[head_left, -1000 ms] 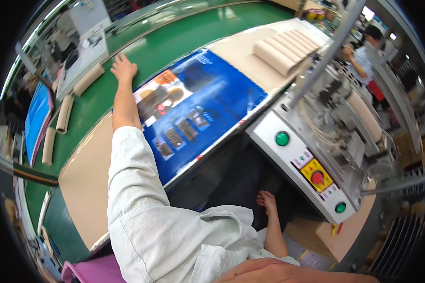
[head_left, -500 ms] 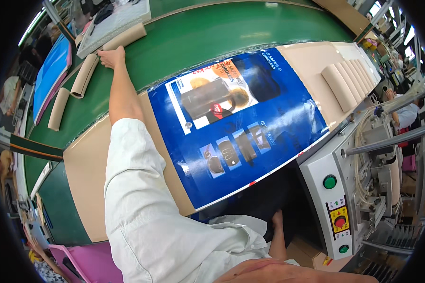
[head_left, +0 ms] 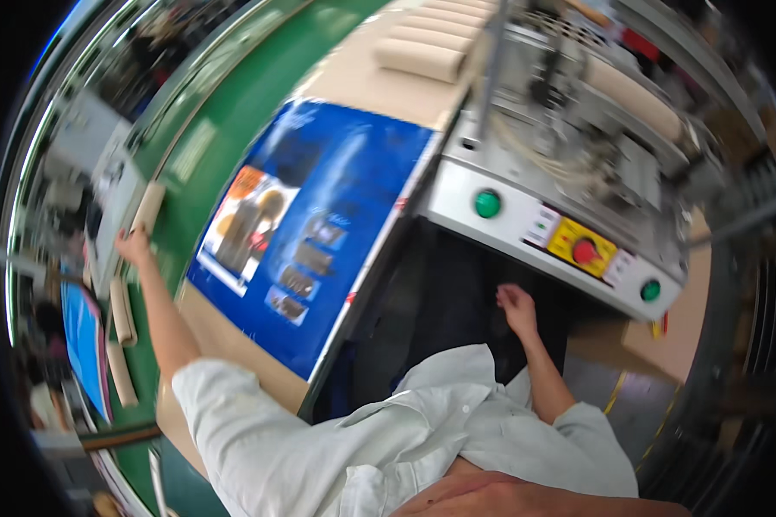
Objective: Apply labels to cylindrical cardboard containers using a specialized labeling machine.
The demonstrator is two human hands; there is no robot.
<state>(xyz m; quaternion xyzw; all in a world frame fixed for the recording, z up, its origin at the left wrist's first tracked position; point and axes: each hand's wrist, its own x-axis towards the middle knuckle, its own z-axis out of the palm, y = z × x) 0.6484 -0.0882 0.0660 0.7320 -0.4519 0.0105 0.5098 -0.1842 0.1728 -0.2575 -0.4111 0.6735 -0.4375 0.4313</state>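
Note:
My left hand (head_left: 134, 247) is stretched out to the far left, its fingers closed at the near end of a tan cardboard roll (head_left: 150, 207). Motion blur softens the grip. Two more tan rolls, a nearer one (head_left: 122, 310) and another (head_left: 121, 375), lie along the green bench below that hand. My right hand (head_left: 516, 306) hangs in front of the machine's panel, loosely bent with fingers apart and nothing in it. Between my arms lies a glossy blue printed sheet (head_left: 353, 164) with product pictures, on top of tan board (head_left: 233, 345).
At right stands a machine (head_left: 560, 185) with green buttons, a red stop button (head_left: 585, 251) and a tan roll (head_left: 634, 99). A row of tan rolls (head_left: 418, 59) sits past the sheet. Blue sheets (head_left: 82, 345) lie at far left; cardboard (head_left: 677, 327) stands beside the machine.
My view has turned toward the right, bringing the machine and my right hand more fully into sight. My left hand remains by the same roll's end.

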